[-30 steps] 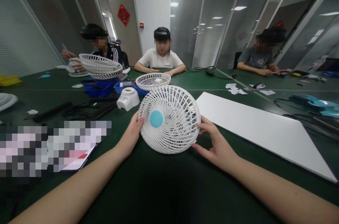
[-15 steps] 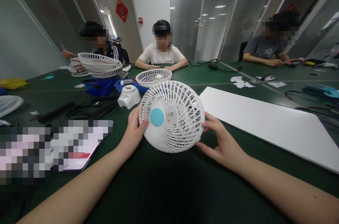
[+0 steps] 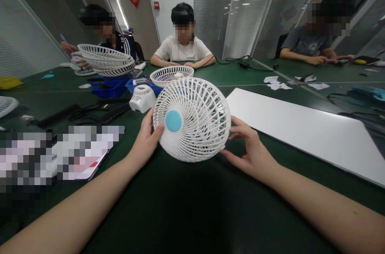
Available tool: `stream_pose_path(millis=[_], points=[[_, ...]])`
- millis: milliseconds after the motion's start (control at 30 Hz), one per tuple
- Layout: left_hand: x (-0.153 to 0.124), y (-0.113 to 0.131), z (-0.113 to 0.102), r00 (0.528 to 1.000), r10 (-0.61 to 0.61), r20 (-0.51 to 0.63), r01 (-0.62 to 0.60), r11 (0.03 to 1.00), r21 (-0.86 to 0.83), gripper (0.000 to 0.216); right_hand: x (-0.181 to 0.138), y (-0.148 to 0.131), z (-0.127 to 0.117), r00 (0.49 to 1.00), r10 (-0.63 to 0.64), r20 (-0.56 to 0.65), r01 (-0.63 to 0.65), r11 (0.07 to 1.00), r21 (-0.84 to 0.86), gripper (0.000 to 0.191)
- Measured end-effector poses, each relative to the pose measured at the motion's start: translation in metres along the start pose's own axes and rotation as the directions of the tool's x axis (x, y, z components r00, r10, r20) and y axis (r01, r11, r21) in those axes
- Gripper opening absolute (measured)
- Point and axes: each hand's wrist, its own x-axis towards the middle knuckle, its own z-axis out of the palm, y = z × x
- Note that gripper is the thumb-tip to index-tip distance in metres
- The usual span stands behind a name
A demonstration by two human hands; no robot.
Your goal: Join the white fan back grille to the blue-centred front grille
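I hold a white round fan head (image 3: 192, 119) with a blue centre cap, tilted with its grille facing me, just above the green table (image 3: 180, 206). My left hand (image 3: 146, 140) grips its left rim, thumb on the front grille. My right hand (image 3: 251, 150) cups its right rim with fingers curled against the cage. Behind the fan lie a white motor housing (image 3: 142, 98) and a loose white grille (image 3: 172, 75).
A large white board (image 3: 300, 125) lies to the right. Blue bins (image 3: 110, 87) and stacked grilles (image 3: 104, 59) stand at the back left, with black cables (image 3: 90, 113) nearby. Papers (image 3: 81, 154) lie at my left. Three other people sit across the table.
The fan head has risen slightly and shifted a little left in my hands. My left thumb has moved onto the front grille. The camera has tilted down a bit.
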Motion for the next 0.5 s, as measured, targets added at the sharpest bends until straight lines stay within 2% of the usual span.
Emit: stream_pose_path(millis=[100,167,267,333,367,433,500], points=[[-0.001,-0.001,-0.003,0.998,0.065,0.0,-0.065,0.993,0.097,0.087,-0.002,0.003,0.002,0.999,0.009,-0.042,-0.007,0.998,0.055,0.07],[-0.002,0.003,-0.006,0.98,0.197,-0.003,-0.19,0.954,0.233,0.088,-0.002,0.004,0.002,0.998,0.012,-0.06,-0.007,0.997,0.071,0.073],[-0.006,0.019,-0.007,0.893,0.442,0.086,-0.431,0.784,0.446,0.094,-0.003,0.005,0.001,0.996,0.079,-0.029,-0.077,0.995,0.058,0.076],[-0.011,0.032,-0.002,0.819,0.54,0.193,-0.553,0.657,0.512,0.098,-0.004,0.004,0.0,0.989,0.146,0.01,-0.146,0.988,0.049,0.078],[-0.014,0.039,0.001,0.782,0.577,0.235,-0.601,0.599,0.53,0.101,-0.004,0.004,0.0,0.985,0.173,0.025,-0.174,0.984,0.049,0.079],[-0.019,0.048,0.008,0.74,0.596,0.313,-0.653,0.523,0.547,0.105,-0.004,0.003,0.0,0.975,0.216,0.05,-0.219,0.974,0.058,0.079],[-0.023,0.054,0.014,0.734,0.582,0.349,-0.662,0.499,0.56,0.103,-0.002,0.001,0.001,0.964,0.253,0.084,-0.259,0.962,0.081,0.078]])
